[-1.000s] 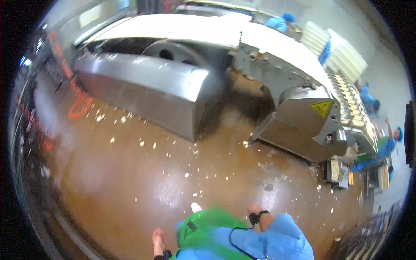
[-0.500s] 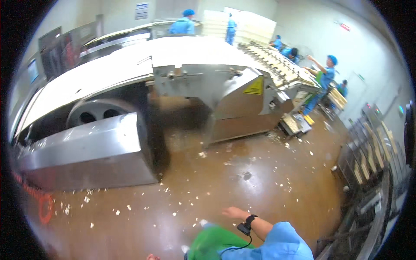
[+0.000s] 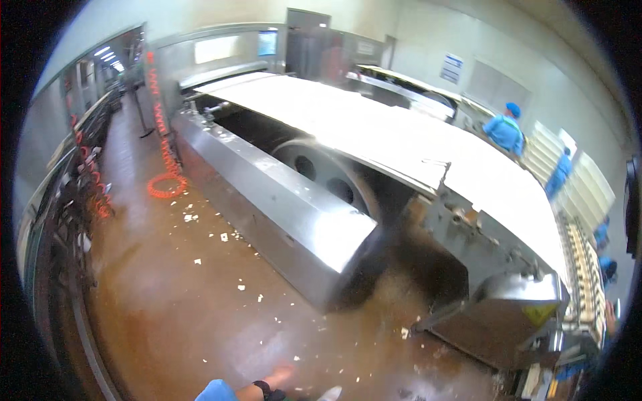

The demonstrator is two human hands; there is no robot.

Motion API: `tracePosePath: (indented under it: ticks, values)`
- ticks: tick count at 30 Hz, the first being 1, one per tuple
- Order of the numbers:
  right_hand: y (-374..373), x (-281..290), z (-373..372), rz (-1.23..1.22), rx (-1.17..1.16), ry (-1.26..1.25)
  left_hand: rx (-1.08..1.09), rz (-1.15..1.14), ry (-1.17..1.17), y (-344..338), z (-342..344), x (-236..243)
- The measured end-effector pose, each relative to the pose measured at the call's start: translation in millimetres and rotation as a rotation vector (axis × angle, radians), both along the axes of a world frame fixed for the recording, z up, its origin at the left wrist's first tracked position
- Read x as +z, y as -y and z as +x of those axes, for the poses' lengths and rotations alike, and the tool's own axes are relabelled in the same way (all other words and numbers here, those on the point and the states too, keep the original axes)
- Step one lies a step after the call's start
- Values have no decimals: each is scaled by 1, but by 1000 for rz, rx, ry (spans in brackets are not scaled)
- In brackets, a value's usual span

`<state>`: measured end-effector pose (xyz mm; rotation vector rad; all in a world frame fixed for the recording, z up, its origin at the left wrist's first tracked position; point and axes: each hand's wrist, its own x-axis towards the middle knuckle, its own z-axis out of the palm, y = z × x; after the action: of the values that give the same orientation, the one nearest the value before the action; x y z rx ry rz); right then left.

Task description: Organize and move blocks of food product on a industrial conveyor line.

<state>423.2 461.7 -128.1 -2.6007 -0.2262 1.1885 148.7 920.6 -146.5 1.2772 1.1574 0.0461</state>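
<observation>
Your blurred left hand [image 3: 281,375], its finger spread impossible to tell, is nearest the long steel housing [image 3: 274,194], shiny and slant-topped, standing on the brown floor [image 3: 154,321] alongside the white belt [image 3: 374,127].

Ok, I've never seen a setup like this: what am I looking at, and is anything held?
No robot here: a person wears this fisheye camera on the head, so straight edges bend. At the lower edge is their left hand, blurred, holding nothing visible; the right hand is out of view. Ahead is a steel machine with a wide white top, too bright to show detail. Pale scraps lie on the brown floor. Left is an orange hose; beyond, a co-worker in blue.
</observation>
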Motion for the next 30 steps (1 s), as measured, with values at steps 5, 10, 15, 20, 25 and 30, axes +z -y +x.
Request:
tracePosePath:
  ticks: [5, 10, 15, 20, 25, 30]
  values:
    - [-122, -2, 110, 219, 203, 206, -47, -103, -121, -36, 1, 50]
    - [-376, 44, 169, 545, 445, 202, 511, -213, -70, -126, -80, 51]
    - [-602, 171, 137, 854, 470, 57, 640, -210, -268, -253, -127, 72]
    - [-765, 256, 114, 932, 359, 240, 395, 203, -153, -460, -97, 70]
    - [-909, 316, 128, 1099, 312, 406, 111, 626, 213, -678, 47, 180]
    - [-1032, 367, 176, 1237, 353, 579, -142, 799, 320, -808, 208, 325]
